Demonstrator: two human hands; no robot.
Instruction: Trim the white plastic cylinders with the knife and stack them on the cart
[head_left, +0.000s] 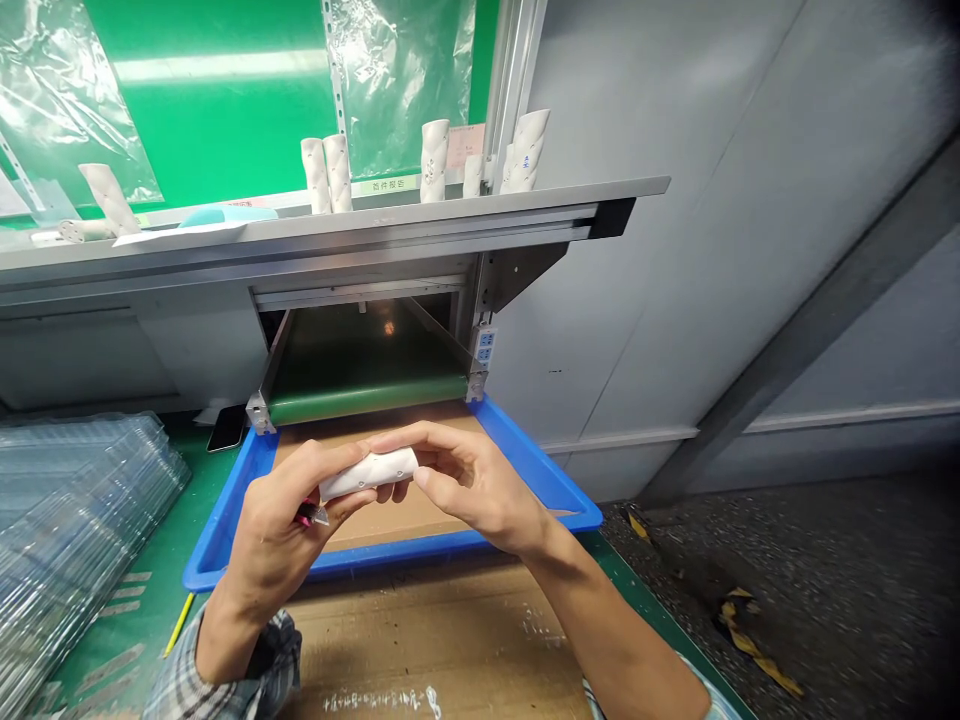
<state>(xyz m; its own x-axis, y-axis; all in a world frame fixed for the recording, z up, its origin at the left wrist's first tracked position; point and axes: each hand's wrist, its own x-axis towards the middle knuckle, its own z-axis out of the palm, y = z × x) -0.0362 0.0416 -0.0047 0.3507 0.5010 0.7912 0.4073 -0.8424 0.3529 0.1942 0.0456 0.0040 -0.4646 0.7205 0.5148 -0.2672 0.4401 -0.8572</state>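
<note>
Here, mid-frame above the blue tray (571, 492), the white plastic piece (367, 472) lies left to right between both hands: the left hand (274, 535) curls round its left end plus a small blade (312, 515), the right hand (474, 492) pinches its right end

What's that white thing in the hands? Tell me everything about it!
The white piece is a small rounded tube shape, smooth and matte like plastic, with faint slanted grooves. It lies nearly level, right end a bit higher, pinched between the left hand and right hand above the blue tray.
</note>
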